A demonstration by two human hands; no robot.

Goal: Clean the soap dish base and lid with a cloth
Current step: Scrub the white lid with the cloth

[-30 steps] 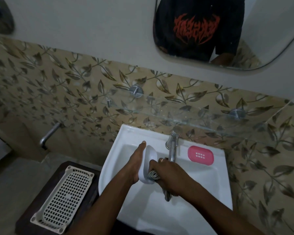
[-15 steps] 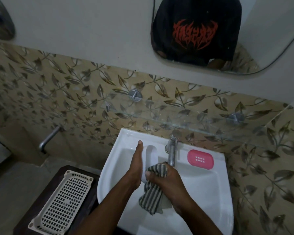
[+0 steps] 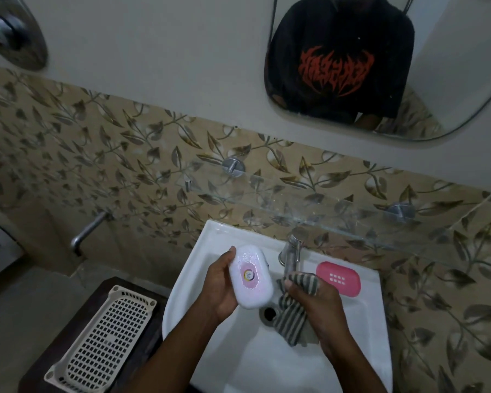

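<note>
My left hand holds the white soap dish lid over the sink, its top with a pink label facing up. A grey striped cloth is bunched in my right hand, just right of the lid and apart from it; its loose end hangs over the drain. The pink soap dish base with small holes lies on the sink's back right ledge, beside the tap.
A white sink with drain hole and a metal tap at the back. A glass shelf juts out above the tap. A cream plastic basket lies on a dark stand at the left. Wall pipe at left.
The lid was on edge with the cloth pressed against it. Now my left hand has turned it label-up, and my right hand with the cloth has drawn away to the right.
</note>
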